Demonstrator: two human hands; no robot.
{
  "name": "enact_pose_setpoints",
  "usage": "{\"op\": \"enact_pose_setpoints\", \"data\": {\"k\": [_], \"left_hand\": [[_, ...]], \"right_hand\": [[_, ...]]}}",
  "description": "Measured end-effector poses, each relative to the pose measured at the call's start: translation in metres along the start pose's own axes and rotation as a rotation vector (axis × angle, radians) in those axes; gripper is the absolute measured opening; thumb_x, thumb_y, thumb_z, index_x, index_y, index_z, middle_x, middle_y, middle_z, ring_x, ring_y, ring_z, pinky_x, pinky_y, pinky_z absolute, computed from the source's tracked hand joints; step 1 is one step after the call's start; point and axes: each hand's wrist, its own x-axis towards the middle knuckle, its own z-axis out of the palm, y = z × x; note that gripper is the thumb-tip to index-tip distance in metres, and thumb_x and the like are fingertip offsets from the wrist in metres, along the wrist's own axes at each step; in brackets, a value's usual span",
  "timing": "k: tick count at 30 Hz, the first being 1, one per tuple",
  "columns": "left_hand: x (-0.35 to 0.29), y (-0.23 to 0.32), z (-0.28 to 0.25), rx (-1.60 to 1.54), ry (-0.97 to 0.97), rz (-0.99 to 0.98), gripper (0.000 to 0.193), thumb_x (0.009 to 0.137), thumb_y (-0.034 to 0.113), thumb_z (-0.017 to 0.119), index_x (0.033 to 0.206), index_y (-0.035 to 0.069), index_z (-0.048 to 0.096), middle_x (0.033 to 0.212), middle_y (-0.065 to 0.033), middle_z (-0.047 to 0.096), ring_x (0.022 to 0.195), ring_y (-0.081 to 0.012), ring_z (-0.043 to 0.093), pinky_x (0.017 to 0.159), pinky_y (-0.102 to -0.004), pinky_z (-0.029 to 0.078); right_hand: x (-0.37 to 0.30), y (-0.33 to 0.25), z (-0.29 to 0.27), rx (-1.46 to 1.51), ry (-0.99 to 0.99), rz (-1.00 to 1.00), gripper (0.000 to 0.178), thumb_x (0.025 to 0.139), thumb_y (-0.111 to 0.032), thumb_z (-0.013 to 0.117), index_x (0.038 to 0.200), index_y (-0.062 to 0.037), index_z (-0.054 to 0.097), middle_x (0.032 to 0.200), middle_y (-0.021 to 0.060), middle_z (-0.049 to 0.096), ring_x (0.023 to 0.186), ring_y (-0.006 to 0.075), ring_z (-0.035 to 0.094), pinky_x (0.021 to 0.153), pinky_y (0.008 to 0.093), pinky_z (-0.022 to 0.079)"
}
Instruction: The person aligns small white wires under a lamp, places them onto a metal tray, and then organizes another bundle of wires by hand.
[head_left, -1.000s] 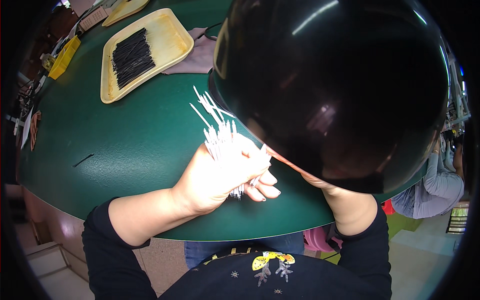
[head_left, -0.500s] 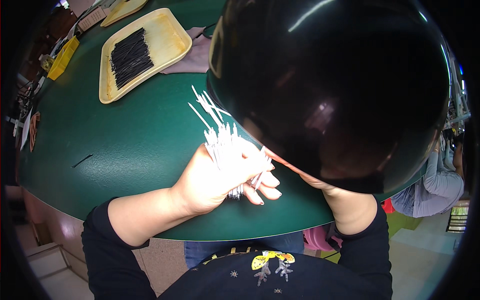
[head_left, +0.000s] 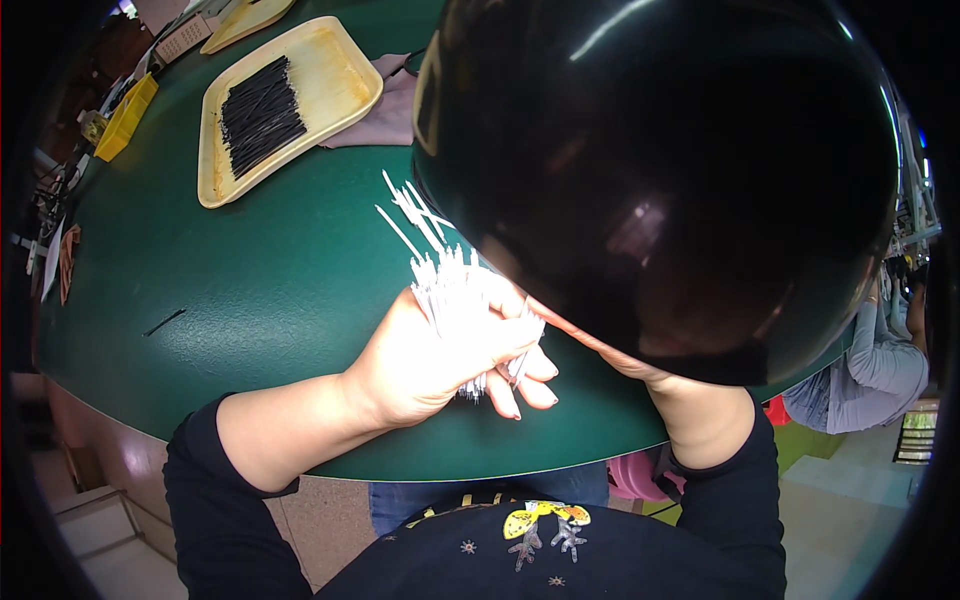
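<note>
My left hand (head_left: 410,350) is closed around a bundle of thin white wires (head_left: 432,275), held upright over the table. Its thumb and forefinger also pinch a few short white wire ends at the right side, while the lower fingers curl out loosely. Several wires stick up well beyond the rest, and bright light washes out much of the bundle. A big glossy black dome (head_left: 660,190), like a lamp shade, covers most of my right hand (head_left: 622,362). Only its edge and wrist show, close to the wires; the fingers are hidden.
On the green table (head_left: 250,260), a cream tray (head_left: 335,85) holds many black wires (head_left: 262,115). A greyish-pink cloth (head_left: 395,110) lies beside it. One dark wire piece (head_left: 164,321) lies at left, and a yellow bin (head_left: 127,117) stands at the far left. Another person (head_left: 860,375) sits at right.
The lower fingers of my left hand have shifted slightly, drawing in a little to the left. The bundle stays almost in place, and the dome has hardly moved.
</note>
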Motion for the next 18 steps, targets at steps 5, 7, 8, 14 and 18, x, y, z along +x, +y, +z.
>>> {"op": "enact_pose_setpoints", "data": {"k": [5,7,8,14,18], "left_hand": [[0.0006,0.0014,0.0021,0.021,0.023,-0.062,0.01,0.082,0.007,0.05,0.087,-0.001,0.049,0.072,-0.0153,0.059,0.064,-0.0233,0.063,0.049,-0.0258,0.051],[0.0005,0.0017,0.0024,0.029,0.022,-0.059,0.01,0.082,0.007,0.05,0.088,-0.001,0.049,0.072,-0.0154,0.059,0.064,-0.0234,0.063,0.049,-0.0258,0.051],[0.0003,0.002,0.0025,0.037,0.021,-0.056,0.011,0.082,0.007,0.051,0.088,-0.002,0.049,0.073,-0.0154,0.059,0.064,-0.0235,0.063,0.049,-0.0258,0.051],[-0.0005,0.0028,0.0027,0.083,0.011,-0.035,0.013,0.082,0.008,0.051,0.09,-0.002,0.049,0.074,-0.0157,0.06,0.064,-0.0239,0.063,0.049,-0.0259,0.051],[-0.001,0.0033,0.0024,0.107,0.008,-0.024,0.015,0.082,0.008,0.051,0.091,-0.003,0.05,0.074,-0.0158,0.06,0.065,-0.0242,0.063,0.049,-0.0259,0.051]], "right_hand": [[-0.0065,0.0024,0.0028,-0.036,0.011,0.012,0.025,0.088,-0.019,0.042,0.095,0.0038,0.048,0.095,0.0128,0.05,0.089,0.0123,0.048,0.071,0.0222,0.041],[-0.0087,0.0025,0.0021,-0.05,0.015,0.017,0.025,0.088,-0.019,0.042,0.095,0.0038,0.048,0.095,0.0128,0.05,0.089,0.0123,0.048,0.071,0.0223,0.041],[-0.0007,-0.0031,-0.0042,-0.056,0.016,0.02,0.025,0.088,-0.019,0.042,0.095,0.0038,0.048,0.095,0.0128,0.05,0.09,0.0123,0.048,0.071,0.0223,0.041],[-0.0041,0.0008,0.0028,-0.1,0.03,0.036,0.025,0.088,-0.019,0.042,0.095,0.0038,0.048,0.095,0.0128,0.05,0.09,0.0124,0.048,0.071,0.0224,0.041],[-0.0054,-0.0005,0.0009,-0.129,0.035,0.046,0.025,0.088,-0.019,0.042,0.095,0.0038,0.049,0.096,0.0128,0.05,0.09,0.0125,0.047,0.072,0.0225,0.041]]}}
